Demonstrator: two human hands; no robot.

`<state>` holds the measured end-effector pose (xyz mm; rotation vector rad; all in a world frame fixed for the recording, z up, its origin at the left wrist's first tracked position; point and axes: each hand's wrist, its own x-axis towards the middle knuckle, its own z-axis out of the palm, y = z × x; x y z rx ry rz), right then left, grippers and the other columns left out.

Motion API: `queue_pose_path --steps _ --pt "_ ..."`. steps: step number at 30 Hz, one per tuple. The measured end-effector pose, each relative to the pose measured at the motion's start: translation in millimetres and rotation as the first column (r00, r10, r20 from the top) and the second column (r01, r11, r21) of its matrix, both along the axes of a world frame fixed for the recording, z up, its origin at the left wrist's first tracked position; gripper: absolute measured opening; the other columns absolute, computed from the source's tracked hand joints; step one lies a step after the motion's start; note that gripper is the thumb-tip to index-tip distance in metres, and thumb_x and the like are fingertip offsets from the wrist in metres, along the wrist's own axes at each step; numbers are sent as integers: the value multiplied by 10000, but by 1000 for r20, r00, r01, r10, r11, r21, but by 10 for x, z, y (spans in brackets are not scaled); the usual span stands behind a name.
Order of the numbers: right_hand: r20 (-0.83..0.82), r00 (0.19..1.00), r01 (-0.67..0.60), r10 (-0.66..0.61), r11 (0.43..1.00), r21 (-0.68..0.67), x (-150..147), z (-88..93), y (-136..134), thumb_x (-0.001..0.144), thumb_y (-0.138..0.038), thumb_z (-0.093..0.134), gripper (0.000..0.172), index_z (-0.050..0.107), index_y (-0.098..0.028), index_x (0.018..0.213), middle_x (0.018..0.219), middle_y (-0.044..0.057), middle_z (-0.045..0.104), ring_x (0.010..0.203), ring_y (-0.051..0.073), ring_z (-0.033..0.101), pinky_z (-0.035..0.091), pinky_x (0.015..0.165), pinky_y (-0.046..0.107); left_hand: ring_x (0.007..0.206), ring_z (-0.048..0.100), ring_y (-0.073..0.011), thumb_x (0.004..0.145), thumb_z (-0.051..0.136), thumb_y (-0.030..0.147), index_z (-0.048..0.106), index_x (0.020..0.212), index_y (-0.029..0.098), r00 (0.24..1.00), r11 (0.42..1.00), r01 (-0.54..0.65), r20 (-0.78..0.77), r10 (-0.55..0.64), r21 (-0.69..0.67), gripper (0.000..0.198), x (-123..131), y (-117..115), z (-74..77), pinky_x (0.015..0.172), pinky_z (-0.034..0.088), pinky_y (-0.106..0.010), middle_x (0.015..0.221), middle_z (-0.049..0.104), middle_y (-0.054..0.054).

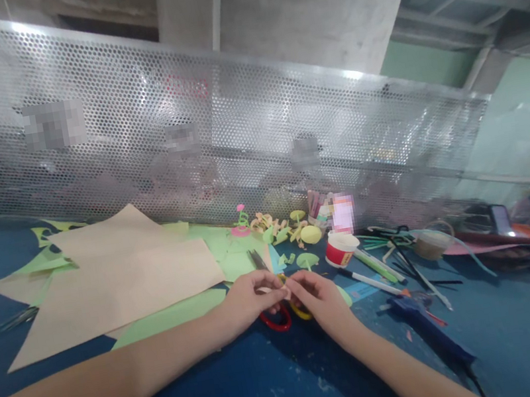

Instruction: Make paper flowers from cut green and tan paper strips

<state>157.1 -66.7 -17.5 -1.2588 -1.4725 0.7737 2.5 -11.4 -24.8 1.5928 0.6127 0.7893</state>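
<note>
My left hand (255, 297) and my right hand (314, 291) meet over the blue table, fingertips pinched together. Between them is a small pale piece, mostly hidden by the fingers; its kind I cannot make out. Below and behind the hands lie scissors (275, 323) with red and yellow handles, their blades pointing away from me. Just beyond are green paper cut-outs (308, 260) and a curled green strip (285, 260). Large tan paper sheets (140, 272) and green sheets (173, 315) lie to the left of my left hand.
A red and white paper cup (341, 249) stands beyond my right hand. A blue glue gun (431, 330), a pen (371, 281) and several thin strips lie to the right. Another pair of scissors (20, 318) is at far left. A perforated metal screen (252, 120) borders the table's back.
</note>
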Motion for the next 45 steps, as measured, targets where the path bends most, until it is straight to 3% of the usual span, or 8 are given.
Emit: queue_pose_path --steps 11,33,41,45 --pt "-51 999 3 -3 1000 12 -7 3 -10 745 -448 562 271 539 -178 728 580 -27 510 527 107 467 380 493 219 609 569 -115 718 581 434 532 814 150 999 997 54 -3 -54 51 304 -18 -41 68 612 465 -245 780 629 -40" --pt "-80 997 -5 3 1000 -24 -4 20 -23 717 -443 594 305 509 -170 613 497 -49 479 470 86 413 330 470 212 617 579 -124 726 575 414 563 789 159 994 988 39 -110 -22 151 264 -24 -53 85 602 462 -237 760 619 -23" --pt "-94 995 -45 42 999 -31 6 0 5 727 -448 581 288 547 -164 699 557 -32 517 511 96 446 348 493 216 565 557 -110 668 643 395 516 783 160 1000 999 -8 7 8 47 291 -1 -7 17 566 458 -237 705 596 -2" --pt "-106 994 -16 14 1000 -23 28 -16 21 745 -443 565 273 545 -172 722 566 -37 505 515 98 453 362 496 214 567 538 -102 714 597 386 545 775 147 999 999 2 53 -4 41 252 1 13 4 591 455 -240 699 588 -5"
